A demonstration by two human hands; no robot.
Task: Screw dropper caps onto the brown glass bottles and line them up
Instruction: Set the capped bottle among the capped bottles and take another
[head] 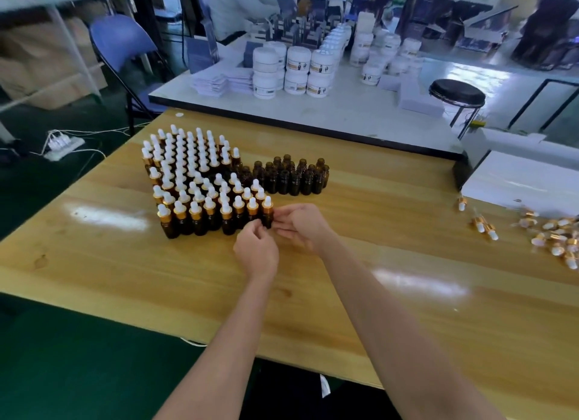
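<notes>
Wooden table (pixel 360 272) with a glossy yellow top fills the near part of the scene; beyond its far edge stands a white bench (pixel 344 112) loaded with stacked white jars (pixel 297 71), and a black stool (pixel 456 93) sits to the right of it. On the left half of the table, capped brown bottles (pixel 191 181) with white bulbs and gold collars stand in tight rows. Just to their right, farther back, a cluster of uncapped brown bottles (pixel 294 175) stands upright. Loose dropper caps (pixel 557 241) lie scattered at the far right edge of the table, well apart from the bottles.

Both bare arms reach in from the near edge. The left hand (pixel 255 250) and right hand (pixel 300 225) meet at the right end of the nearest row, beside the last capped bottle (pixel 267 214). The right hand's fingertips seem to touch that bottle's side, fingers narrowly curled; blur makes a true grip hard to confirm. The left hand's fingers are curled in close below it, apparently holding nothing.
</notes>
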